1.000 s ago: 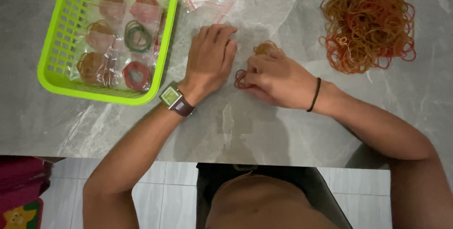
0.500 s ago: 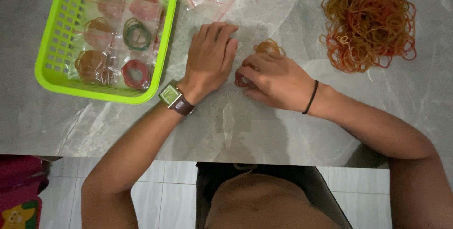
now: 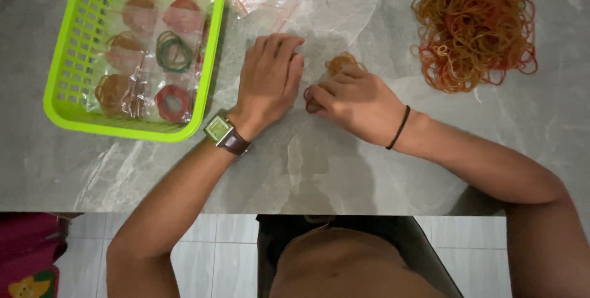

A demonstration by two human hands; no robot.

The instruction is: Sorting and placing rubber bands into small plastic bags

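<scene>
A clear bag (image 3: 307, 46) is pressed flat on the table (image 3: 369, 169) by the open left hand (image 3: 268, 80) while a small bundle of rubber bands (image 3: 340, 63) is pinched by the right hand (image 3: 356, 98), and could be scattered if that pinch loosens.

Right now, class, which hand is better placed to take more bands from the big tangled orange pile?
Probably the right hand: it lies nearer the orange rubber-band pile; the left hand rests flat, farther away.

The person is wearing a wristwatch (image 3: 226, 135) with a square pale-green face and a dark brown strap on the left wrist, and a thin black band (image 3: 398, 128) on the right wrist. Both forearms are showing bare, without sleeves.
</scene>
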